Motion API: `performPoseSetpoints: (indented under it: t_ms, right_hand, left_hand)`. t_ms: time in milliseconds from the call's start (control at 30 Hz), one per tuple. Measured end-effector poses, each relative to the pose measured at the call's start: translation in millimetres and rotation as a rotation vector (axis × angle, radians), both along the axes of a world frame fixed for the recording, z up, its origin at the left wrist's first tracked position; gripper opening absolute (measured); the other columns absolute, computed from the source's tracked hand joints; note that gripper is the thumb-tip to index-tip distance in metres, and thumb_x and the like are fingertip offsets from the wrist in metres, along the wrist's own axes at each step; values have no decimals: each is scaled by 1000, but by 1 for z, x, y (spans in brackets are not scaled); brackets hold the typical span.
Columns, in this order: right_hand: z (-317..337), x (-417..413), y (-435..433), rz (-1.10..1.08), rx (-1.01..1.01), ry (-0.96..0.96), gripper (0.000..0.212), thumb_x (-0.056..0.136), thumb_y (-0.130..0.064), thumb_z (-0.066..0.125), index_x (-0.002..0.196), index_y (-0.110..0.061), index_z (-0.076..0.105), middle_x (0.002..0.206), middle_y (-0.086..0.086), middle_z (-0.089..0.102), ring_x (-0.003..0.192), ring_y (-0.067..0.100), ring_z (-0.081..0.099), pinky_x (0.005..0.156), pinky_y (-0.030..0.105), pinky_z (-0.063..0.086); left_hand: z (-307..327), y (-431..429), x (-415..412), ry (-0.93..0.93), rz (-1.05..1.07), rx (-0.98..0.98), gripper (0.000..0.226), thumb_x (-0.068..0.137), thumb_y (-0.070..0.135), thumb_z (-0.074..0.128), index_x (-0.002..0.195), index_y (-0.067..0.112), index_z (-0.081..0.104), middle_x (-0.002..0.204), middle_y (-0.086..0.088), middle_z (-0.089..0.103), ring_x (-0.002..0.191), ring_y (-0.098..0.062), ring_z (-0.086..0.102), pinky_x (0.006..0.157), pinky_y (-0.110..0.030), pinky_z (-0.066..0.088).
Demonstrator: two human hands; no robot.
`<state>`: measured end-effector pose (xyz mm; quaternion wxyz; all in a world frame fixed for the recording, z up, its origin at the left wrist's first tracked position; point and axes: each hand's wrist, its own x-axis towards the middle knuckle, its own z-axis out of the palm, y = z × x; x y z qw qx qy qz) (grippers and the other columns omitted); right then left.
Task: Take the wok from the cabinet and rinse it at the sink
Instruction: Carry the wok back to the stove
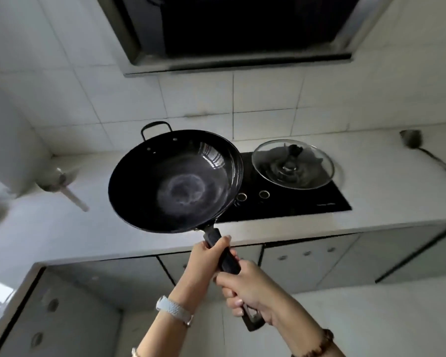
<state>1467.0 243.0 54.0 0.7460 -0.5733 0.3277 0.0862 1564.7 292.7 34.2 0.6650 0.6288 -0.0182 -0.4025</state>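
Note:
A black wok (pixel 175 180) with a long dark handle and a small loop handle at its far rim hangs in the air over the counter, left of the stove. Its inside faces me and shows a pale ring at the bottom. My left hand (pixel 207 256) grips the handle close to the bowl. My right hand (pixel 247 287) grips the same handle farther back, near its end. No sink shows in the frame.
A black glass cooktop (pixel 294 204) holds a glass lid (pixel 292 164). A metal ladle (pixel 62 184) lies on the white counter (pixel 75 228) at left, a spatula (pixel 428 153) at right. A range hood (pixel 237 27) hangs above. Grey cabinet doors (pixel 307 258) stand below.

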Motion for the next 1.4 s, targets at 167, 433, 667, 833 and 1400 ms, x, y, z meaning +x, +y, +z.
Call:
performPoseSetpoints:
  t_ms: [167, 433, 667, 833, 1400]
  right_hand:
    - [5, -15, -27, -199, 2, -4, 10, 83, -8, 48, 77, -15, 44, 49, -4, 38, 38, 10, 30, 41, 20, 28]
    - [7, -60, -66, -503, -9, 4, 19, 84, -8, 50, 68, -16, 44, 48, -2, 36, 38, 12, 30, 41, 20, 28]
    - [5, -123, -110, -685, -47, 13, 22, 82, -8, 50, 62, -15, 43, 50, 0, 33, 41, 16, 29, 42, 21, 29]
    - [3, -175, -157, -759, -44, 20, 22, 83, -9, 53, 64, -15, 42, 50, 0, 32, 41, 15, 28, 41, 21, 30]
    - [-8, -301, -333, -737, -1, 21, 19, 84, -6, 50, 68, -13, 44, 49, -1, 33, 42, 13, 27, 42, 22, 30]
  left_hand:
    - [6, -44, -6, -51, -238, 7, 21, 92, 14, 61, 83, -3, 55, 60, -13, 60, 47, -17, 58, 48, -23, 49]
    - [6, -116, -45, -88, -547, 26, 25, 89, 16, 62, 69, 2, 58, 61, -11, 62, 56, -23, 59, 63, -32, 51]
    - [2, -185, -111, -62, -756, 17, 19, 88, 12, 60, 74, 1, 57, 61, -8, 61, 59, -21, 59, 67, -32, 52]
    - [0, -239, -166, -78, -820, 17, 20, 89, 11, 60, 72, 1, 59, 59, -7, 62, 58, -21, 59, 69, -32, 53]
    - [-12, -414, -292, 8, -770, 75, 15, 91, 11, 60, 79, 3, 57, 60, -6, 61, 57, -19, 60, 70, -33, 56]
